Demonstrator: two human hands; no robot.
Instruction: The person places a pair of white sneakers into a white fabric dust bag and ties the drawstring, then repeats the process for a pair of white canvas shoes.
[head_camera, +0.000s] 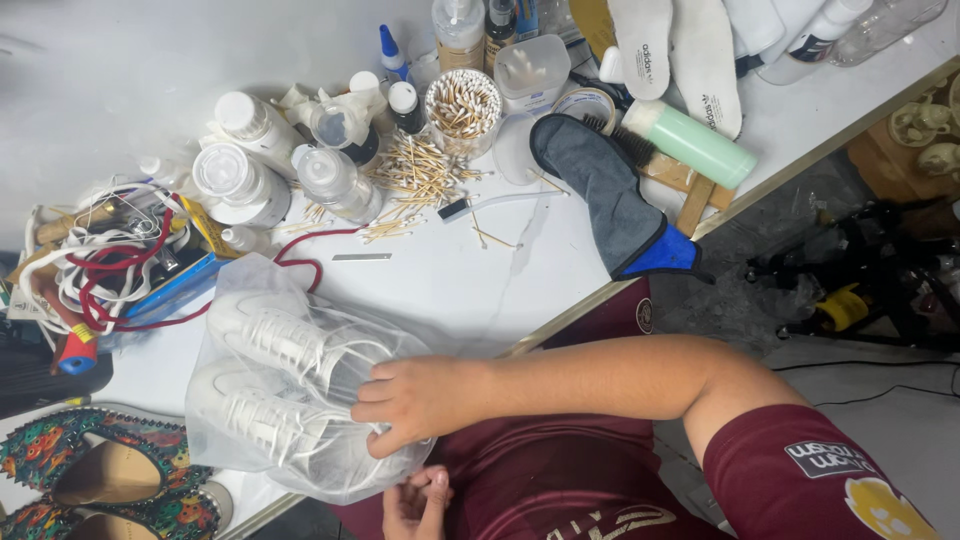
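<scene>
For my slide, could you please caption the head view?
Right hand presses a clear plastic bag holding white sneakers on a cluttered white table; left hand grips the bag's edge.

bright, even overhead light; soft shadows under the bottles (300, 160); sharp centre, slight wide-angle bending at the edges.

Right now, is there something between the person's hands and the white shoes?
Yes. The white shoes lie inside a clear plastic bag, so the bag's film is between them and the right hand resting on top. The left hand is at the bag's near edge, below the table edge.
</scene>
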